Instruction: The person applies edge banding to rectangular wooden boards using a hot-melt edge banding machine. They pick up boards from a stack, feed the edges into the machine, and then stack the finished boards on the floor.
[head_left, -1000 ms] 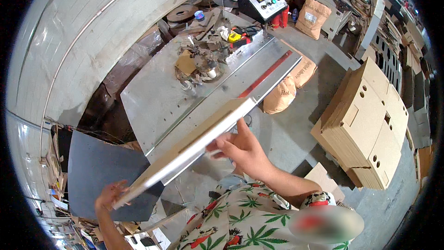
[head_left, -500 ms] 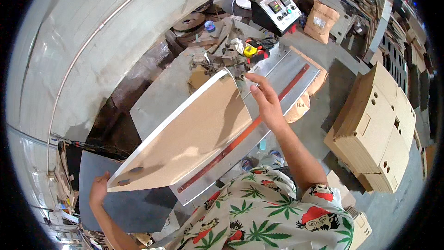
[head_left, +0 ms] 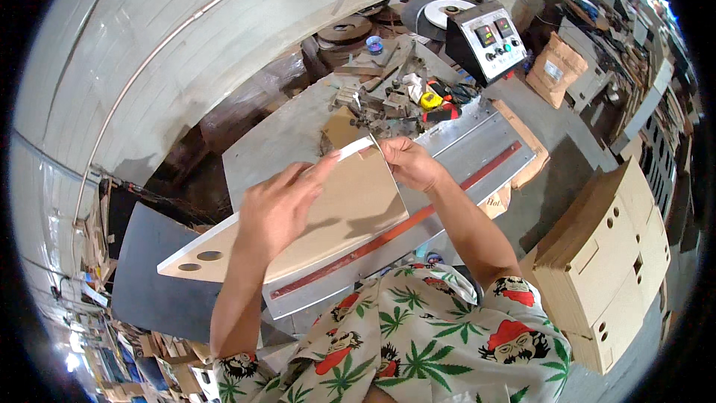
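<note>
A tan panel (head_left: 350, 213) with a white edge band along its far side lies slanted across the metal work table. Two round holes (head_left: 210, 256) pierce its left end. My right hand (head_left: 412, 164) is closed at the panel's far right corner, thumb and fingers pinched there; whether they also grip the end of the white band is hard to make out. My left hand (head_left: 282, 205) reaches over the panel with its fingers stretched out, the fingertips at the white band near that corner. A red strip (head_left: 358, 254) runs along the table's near metal part, beside the panel's near edge.
Clamps, metal pieces, a yellow tape measure (head_left: 430, 100) and red-handled tools lie beyond the panel. A control box (head_left: 488, 41) stands at the back right, near a brown paper sack (head_left: 556, 69). Stacked tan panels (head_left: 611, 276) stand on the right; a dark board (head_left: 153, 254) is at left.
My left hand has left the panel's holed left end and come over to its far right corner. My right hand, open before, has closed at that corner. The view has shifted slightly.
</note>
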Available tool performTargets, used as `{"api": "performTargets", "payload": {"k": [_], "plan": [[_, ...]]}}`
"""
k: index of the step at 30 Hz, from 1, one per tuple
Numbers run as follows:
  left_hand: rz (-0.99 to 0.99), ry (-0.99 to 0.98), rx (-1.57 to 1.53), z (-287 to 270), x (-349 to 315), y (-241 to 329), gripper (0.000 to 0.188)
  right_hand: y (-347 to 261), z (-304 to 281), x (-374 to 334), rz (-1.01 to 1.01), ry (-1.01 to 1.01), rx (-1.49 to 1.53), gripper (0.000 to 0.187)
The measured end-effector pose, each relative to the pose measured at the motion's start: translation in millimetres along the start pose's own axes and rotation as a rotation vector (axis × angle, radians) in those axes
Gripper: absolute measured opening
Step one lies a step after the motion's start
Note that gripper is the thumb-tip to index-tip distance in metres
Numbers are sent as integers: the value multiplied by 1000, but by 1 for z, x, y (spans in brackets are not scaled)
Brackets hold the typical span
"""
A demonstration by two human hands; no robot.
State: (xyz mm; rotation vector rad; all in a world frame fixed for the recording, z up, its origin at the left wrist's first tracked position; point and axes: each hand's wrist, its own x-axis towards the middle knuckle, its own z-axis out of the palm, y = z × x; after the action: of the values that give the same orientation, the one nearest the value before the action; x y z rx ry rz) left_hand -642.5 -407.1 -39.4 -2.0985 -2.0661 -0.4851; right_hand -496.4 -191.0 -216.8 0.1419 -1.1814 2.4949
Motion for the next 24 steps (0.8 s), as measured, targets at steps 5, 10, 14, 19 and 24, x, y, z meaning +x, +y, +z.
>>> {"api": "performTargets", "payload": {"k": [5, 10, 14, 19, 24], "plan": [[-43, -16, -17, 9, 14, 4, 63, -3, -7, 9, 22, -69, 44, 51], [-46, -76, -10, 4, 18, 11, 66, 4, -9, 10, 45, -71, 79, 48], [5, -100, -44, 7, 23, 17, 69, 11, -13, 9, 5, -68, 57, 47], [-18, -146, -44, 3, 22, 19, 68, 16, -6, 11, -14, -82, 20, 49], [-10, -194, 43, 3, 19, 32, 70, 25, -14, 5, -44, 42, -170, 60]]}}
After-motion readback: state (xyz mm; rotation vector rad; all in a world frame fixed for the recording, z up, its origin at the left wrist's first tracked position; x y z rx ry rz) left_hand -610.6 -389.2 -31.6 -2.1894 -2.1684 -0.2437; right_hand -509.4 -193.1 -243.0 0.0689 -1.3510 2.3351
